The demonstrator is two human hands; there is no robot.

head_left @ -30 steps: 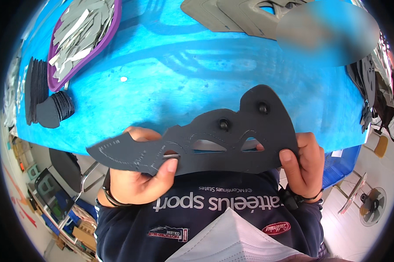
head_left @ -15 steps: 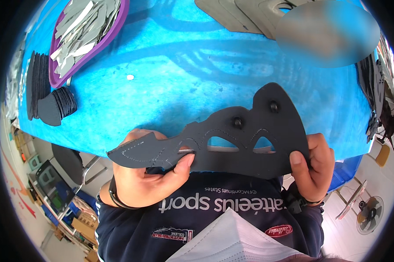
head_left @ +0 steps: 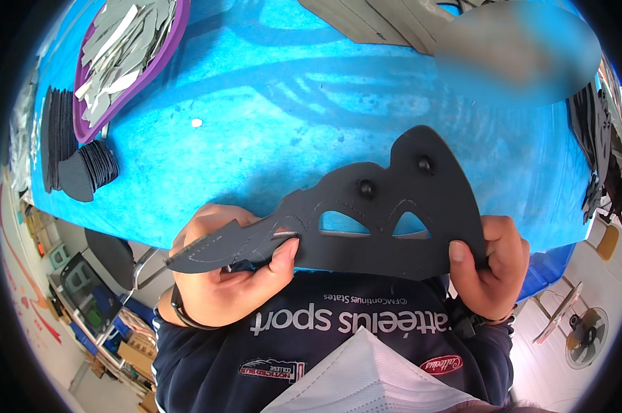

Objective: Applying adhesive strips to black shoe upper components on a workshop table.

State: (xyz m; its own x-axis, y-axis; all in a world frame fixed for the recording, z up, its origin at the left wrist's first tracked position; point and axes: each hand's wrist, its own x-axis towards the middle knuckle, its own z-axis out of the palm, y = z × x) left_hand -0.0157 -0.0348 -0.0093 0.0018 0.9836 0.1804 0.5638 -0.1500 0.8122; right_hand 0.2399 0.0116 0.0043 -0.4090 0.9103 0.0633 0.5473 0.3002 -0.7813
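A flat dark grey cut-out panel (head_left: 428, 206) with a wavy upper edge spans the space between my two hands, just above the near table edge. Two black round knobs (head_left: 367, 188) stand out from its face, and cut windows and rows of pale stitch-like marks run along it. My left hand (head_left: 239, 265) grips its narrow left part, thumb on the front near a slit and fingers behind. At the wide right end, my right hand (head_left: 490, 265) pinches the corner, thumb in front. The fingers behind the panel are partly hidden.
On the blue table (head_left: 208, 165), a purple tray (head_left: 135, 88) holds grey and white scraps. Stacked dark pieces (head_left: 90, 168) lie beside it. Grey sheets (head_left: 373, 24) lie at the far side, dark strips (head_left: 590, 151) at the right edge. A fan (head_left: 586, 339) stands lower right.
The panel has shifted slightly left, and its narrow left end now bends and tilts more, with its tip lower. Both hands keep hold of it.
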